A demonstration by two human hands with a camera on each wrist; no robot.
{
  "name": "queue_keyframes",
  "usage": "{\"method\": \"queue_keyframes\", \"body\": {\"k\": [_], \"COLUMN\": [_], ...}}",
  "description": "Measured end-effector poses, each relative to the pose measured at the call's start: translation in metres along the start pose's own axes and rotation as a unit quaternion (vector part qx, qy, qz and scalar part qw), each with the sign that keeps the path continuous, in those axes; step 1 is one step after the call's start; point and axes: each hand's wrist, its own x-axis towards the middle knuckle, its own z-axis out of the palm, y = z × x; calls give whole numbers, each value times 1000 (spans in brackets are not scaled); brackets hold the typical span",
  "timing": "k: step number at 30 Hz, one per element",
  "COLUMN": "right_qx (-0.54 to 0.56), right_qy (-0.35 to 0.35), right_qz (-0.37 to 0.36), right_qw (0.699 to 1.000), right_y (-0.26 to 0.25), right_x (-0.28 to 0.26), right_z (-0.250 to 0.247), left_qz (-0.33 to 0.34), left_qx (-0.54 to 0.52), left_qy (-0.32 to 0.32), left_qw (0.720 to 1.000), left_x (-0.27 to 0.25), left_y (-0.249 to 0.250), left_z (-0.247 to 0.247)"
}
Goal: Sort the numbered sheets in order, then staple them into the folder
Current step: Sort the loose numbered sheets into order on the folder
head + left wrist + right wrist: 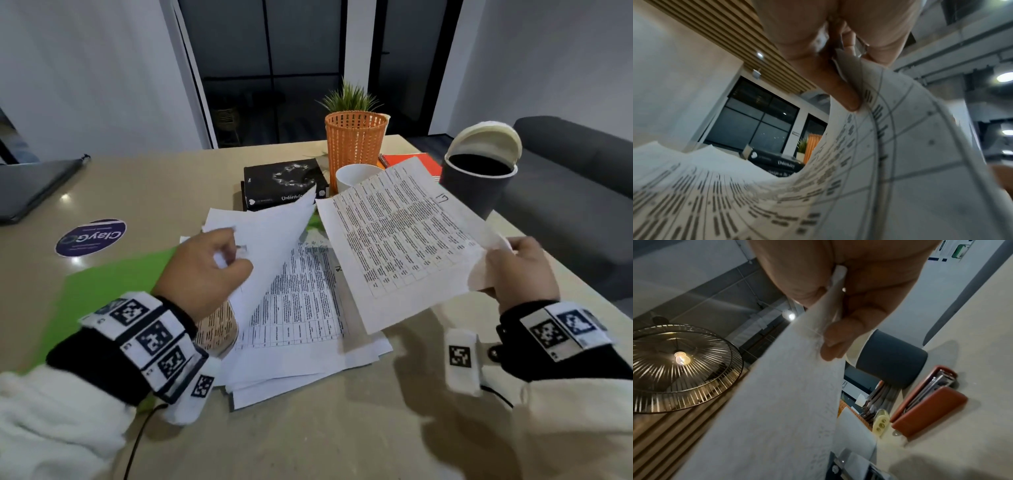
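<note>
A loose pile of printed sheets (301, 308) lies on the table, partly over a green folder (102, 287). My left hand (209, 270) pinches the edge of a sheet (274, 236) lifted and curled up from the pile; in the left wrist view my thumb (840, 91) presses that sheet (869, 162). My right hand (520, 270) pinches the right edge of another sheet (404, 236), marked with a handwritten number, and holds it above the table. In the right wrist view the fingers (840, 337) grip that sheet (781, 402). A red-brown stapler (925, 402) lies on the table beyond it.
Behind the pile stand a black book (284, 183), a white cup (356, 176), an orange mesh basket (354, 140) with a plant, an orange notebook (414, 164) and a dark bin (479, 181) with a swing lid. A closed laptop (30, 185) lies far left.
</note>
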Motion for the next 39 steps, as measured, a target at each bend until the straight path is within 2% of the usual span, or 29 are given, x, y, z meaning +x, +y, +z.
{"method": "queue_keyframes", "body": {"k": [4, 10, 18, 23, 27, 32, 36, 39], "right_qx": [-32, -33, 46, 22, -107, -228, -270, -254], "right_qy": [-2, -43, -133, -282, -303, -372, -410, -444], "right_qz": [12, 28, 64, 103, 62, 33, -5, 10], "right_qw": [999, 998, 988, 954, 945, 899, 871, 859], "right_y": [6, 10, 8, 2, -1, -12, -19, -19], "right_x": [6, 3, -11, -19, -19, -27, -38, -47], "right_z": [-5, -1, 29, 59, 72, 81, 94, 102], "left_qz": [-6, -4, 25, 22, 28, 31, 42, 50], "left_qx": [-1, -10, -12, -40, -45, -48, -55, -61], "left_qy": [18, 45, 54, 26, 34, 40, 33, 25], "left_qw": [1000, 999, 998, 999, 998, 998, 997, 997], "left_x": [10, 12, 12, 8, 6, 8, 8, 7], "left_y": [-9, -8, -10, -5, -7, -13, -8, -2], "left_z": [-11, -14, -9, -8, -8, -9, -9, -7]}}
